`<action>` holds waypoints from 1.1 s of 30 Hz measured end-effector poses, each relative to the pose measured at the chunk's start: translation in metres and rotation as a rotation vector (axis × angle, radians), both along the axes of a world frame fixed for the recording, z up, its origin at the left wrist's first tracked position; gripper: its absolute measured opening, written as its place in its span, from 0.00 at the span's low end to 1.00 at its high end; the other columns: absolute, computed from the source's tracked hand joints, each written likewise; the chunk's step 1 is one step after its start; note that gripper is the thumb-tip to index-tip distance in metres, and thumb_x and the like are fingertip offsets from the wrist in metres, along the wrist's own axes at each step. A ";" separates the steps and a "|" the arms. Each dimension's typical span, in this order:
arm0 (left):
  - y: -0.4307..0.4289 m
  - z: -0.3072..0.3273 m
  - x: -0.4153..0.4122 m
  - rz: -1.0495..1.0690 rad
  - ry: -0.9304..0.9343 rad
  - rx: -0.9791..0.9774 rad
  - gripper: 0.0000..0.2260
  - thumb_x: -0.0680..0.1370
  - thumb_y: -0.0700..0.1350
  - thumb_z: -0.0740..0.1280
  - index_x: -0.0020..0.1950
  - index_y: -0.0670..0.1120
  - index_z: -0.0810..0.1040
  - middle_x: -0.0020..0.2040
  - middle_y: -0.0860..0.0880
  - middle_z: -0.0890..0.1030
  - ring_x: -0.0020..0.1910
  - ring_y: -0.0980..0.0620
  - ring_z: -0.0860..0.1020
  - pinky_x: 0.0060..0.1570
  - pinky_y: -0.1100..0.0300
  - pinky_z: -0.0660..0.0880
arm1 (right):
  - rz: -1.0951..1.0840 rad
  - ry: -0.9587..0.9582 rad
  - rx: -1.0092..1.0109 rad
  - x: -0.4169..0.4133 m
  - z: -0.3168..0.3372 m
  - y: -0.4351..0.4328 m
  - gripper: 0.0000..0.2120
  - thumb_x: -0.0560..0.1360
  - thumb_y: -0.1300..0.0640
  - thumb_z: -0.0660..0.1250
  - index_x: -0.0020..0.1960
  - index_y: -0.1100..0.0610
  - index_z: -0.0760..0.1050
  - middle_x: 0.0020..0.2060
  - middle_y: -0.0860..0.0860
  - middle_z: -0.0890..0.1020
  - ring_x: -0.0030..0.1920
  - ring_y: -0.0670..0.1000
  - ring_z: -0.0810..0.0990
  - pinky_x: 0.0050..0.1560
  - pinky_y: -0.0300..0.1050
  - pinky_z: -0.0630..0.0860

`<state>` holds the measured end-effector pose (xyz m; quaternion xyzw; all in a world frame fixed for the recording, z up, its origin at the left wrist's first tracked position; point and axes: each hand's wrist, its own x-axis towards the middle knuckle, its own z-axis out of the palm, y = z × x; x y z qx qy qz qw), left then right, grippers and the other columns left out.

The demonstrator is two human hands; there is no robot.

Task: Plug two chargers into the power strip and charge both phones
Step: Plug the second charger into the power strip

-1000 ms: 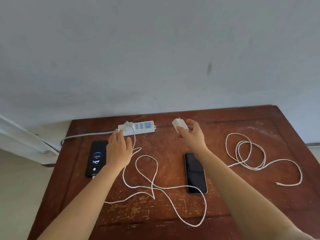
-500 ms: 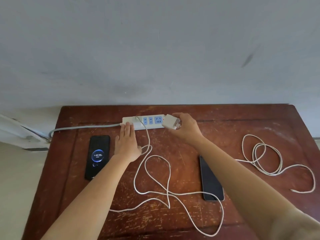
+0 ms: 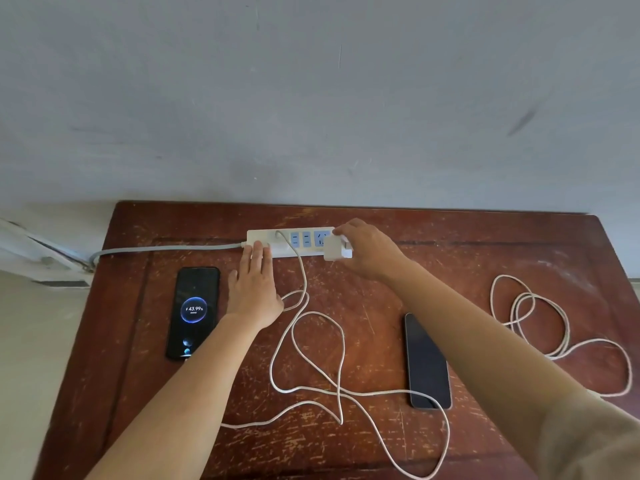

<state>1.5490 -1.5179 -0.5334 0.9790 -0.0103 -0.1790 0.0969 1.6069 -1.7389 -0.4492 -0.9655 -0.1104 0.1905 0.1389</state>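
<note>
A white power strip [image 3: 300, 241] with blue sockets lies at the back of the wooden table [image 3: 485, 258]. My right hand [image 3: 367, 249] grips a white charger block [image 3: 334, 248] at the strip's right end. My left hand [image 3: 254, 285] lies flat with its fingertips on the strip's left part, where the first charger's white cable [image 3: 298, 327] leaves the strip. That cable loops down the table toward the left phone [image 3: 194, 311], whose lit screen shows 43.99%. The right phone [image 3: 426, 362] lies dark, screen up, with no cable in it.
A second white cable [image 3: 530, 317] lies coiled and loose at the right of the table. The strip's grey cord [image 3: 166, 249] runs off the left edge to the wall. A grey wall rises right behind the table.
My right hand has carried the charger block leftward and down to the strip's right end. My left hand has stayed on the strip. The view has shifted so the table sits more to the right.
</note>
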 end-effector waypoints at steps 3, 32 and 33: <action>-0.001 0.000 -0.001 0.011 -0.004 -0.002 0.46 0.76 0.50 0.72 0.81 0.44 0.42 0.82 0.44 0.41 0.80 0.43 0.41 0.75 0.40 0.56 | 0.085 0.004 -0.078 0.010 0.006 0.008 0.27 0.74 0.58 0.73 0.72 0.55 0.72 0.65 0.53 0.77 0.58 0.56 0.80 0.54 0.52 0.80; -0.002 -0.001 -0.002 0.003 -0.030 -0.020 0.45 0.76 0.48 0.72 0.81 0.43 0.42 0.82 0.44 0.42 0.80 0.43 0.41 0.73 0.42 0.62 | 0.255 0.140 -0.115 0.037 -0.004 0.022 0.24 0.76 0.52 0.73 0.70 0.55 0.72 0.65 0.55 0.81 0.59 0.59 0.80 0.53 0.52 0.78; -0.001 -0.001 -0.002 0.000 -0.028 -0.013 0.46 0.75 0.48 0.72 0.81 0.43 0.42 0.82 0.44 0.42 0.80 0.43 0.41 0.73 0.42 0.62 | 0.254 0.146 -0.118 0.038 -0.004 0.020 0.25 0.76 0.51 0.74 0.70 0.54 0.72 0.65 0.55 0.80 0.60 0.59 0.80 0.53 0.51 0.77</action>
